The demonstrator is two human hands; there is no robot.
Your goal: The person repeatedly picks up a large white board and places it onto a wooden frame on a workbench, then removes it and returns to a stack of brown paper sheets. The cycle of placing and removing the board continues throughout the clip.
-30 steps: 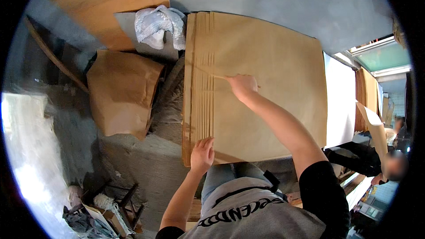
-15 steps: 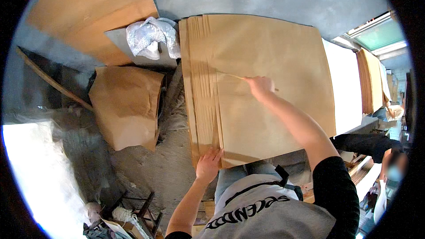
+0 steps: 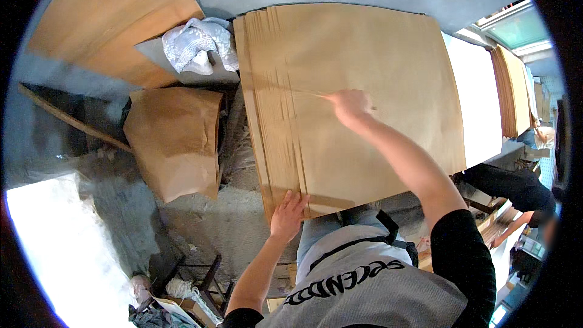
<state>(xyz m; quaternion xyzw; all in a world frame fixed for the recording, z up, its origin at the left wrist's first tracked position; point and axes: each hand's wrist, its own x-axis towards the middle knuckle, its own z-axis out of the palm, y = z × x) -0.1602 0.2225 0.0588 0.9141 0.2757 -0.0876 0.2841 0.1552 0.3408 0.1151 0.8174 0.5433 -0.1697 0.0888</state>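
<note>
A broad stack of brown paper sheets (image 3: 376,54) lies in front of me, its left edges (image 3: 285,124) fanned into narrow overlapping steps. My right hand (image 3: 353,108) is closed around a thin, pale stick (image 3: 313,93), whose short end shows behind the fist. The stick's long end reaches left across the fanned edges; its tip is thin and blurred against the paper. At the stack's near left corner, my left hand (image 3: 288,214) rests with fingers stretched flat on the sheets.
A white stack (image 3: 477,97) and more brown sheets (image 3: 511,91) continue to the right. Crumpled brown paper (image 3: 173,140) and a patterned white cloth (image 3: 197,45) are at left. Behind them leans a wooden board (image 3: 115,18). A co-worker's dark sleeve (image 3: 504,185) shows at lower right.
My right hand and the stick have shifted slightly left over the fanned edges, where the steps look flatter. My left hand stays at the near corner. The whole view has tilted a little.
</note>
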